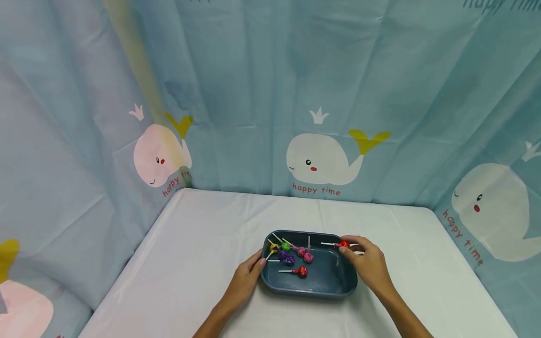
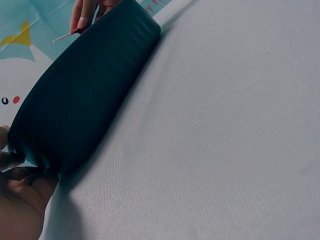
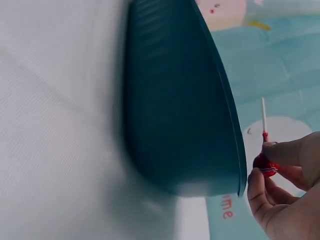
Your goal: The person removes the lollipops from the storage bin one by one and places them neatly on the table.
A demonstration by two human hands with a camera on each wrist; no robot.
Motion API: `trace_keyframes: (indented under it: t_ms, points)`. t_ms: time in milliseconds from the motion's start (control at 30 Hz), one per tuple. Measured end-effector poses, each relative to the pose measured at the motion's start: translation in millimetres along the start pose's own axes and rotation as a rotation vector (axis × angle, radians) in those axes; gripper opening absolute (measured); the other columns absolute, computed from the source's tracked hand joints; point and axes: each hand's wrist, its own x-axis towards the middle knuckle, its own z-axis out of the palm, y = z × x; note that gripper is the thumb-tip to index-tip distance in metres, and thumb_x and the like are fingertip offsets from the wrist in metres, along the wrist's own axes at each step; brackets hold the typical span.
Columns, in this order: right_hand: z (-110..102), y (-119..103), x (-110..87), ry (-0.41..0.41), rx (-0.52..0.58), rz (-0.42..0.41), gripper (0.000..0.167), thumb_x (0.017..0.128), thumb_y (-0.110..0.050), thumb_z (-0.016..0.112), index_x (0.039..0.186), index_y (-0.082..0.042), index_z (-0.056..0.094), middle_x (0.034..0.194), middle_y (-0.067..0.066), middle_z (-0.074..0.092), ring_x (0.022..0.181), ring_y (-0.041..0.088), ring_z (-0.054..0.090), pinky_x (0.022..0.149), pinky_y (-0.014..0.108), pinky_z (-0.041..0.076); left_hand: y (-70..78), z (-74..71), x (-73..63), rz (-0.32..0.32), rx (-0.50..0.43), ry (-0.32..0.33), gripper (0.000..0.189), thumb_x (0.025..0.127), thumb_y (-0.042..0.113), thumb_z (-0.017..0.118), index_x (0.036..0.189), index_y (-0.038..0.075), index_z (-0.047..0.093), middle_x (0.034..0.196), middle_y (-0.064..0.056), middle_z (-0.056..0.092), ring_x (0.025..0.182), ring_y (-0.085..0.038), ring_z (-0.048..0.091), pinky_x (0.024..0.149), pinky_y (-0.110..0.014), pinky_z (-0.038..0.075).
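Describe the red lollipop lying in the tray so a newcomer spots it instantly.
On the white table sits a dark tray. Toward its near side lies a red lollipop, stick pointing left. None lying beside it is red; the right hand pinches the other red lollipop.

With the middle of the white tablecloth (image 1: 211,234) as the clock's centre, a creased blue-green curtain (image 1: 236,70) hangs around it from about eight through twelve to three. At twelve its print shows a white whale (image 1: 317,157) with a mustard tail fluke (image 1: 368,140), a small crown (image 1: 319,115) above and red "happy time" lettering (image 1: 316,189) below. A pinkish whale (image 1: 150,152) sits at ten, another white one (image 1: 494,206) between two and three. A yellowish streak (image 1: 131,47) slants at eleven; cropped dark lettering (image 1: 503,4) lies towards one.
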Motion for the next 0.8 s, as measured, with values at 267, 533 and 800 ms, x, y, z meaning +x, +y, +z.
trace_keyframes:
  t_ms: [267, 533, 800]
  points:
    - [-9, 13, -1.9, 0.002, 0.060, 0.048, 0.039, 0.100, -0.020, 0.078, 0.136, -0.008, 0.072, 0.124, 0.016, 0.074, 0.104, 0.029, 0.073, 0.074, 0.016, 0.061, 1.6, -0.5, -1.3, -0.015, 0.004, -0.001, 0.053, 0.114, 0.030, 0.052, 0.157, 0.000, 0.049, 0.160, -0.017, 0.050, 0.154, -0.038, 0.040, 0.126, -0.057, 0.030]
    - [-18, 27, -1.4, 0.041, -0.006, 0.087, 0.039, 0.100, -0.019, 0.077, 0.136, -0.005, 0.071, 0.120, 0.018, 0.075, 0.100, 0.027, 0.072, 0.071, 0.018, 0.059, 0.3, 0.2, -1.5, -0.033, 0.025, 0.009, 0.053, 0.114, 0.032, 0.051, 0.157, 0.000, 0.049, 0.160, -0.018, 0.050, 0.153, -0.038, 0.040, 0.126, -0.057, 0.031]
    - [-25, 44, -4.7, 0.056, -0.060, 0.145, 0.038, 0.100, -0.018, 0.077, 0.135, -0.003, 0.071, 0.123, 0.020, 0.073, 0.101, 0.028, 0.071, 0.069, 0.017, 0.056, -0.7, 1.4, -0.6, -0.021, 0.013, 0.017, 0.052, 0.114, 0.031, 0.051, 0.156, 0.000, 0.050, 0.160, -0.017, 0.051, 0.153, -0.038, 0.041, 0.126, -0.057, 0.030]
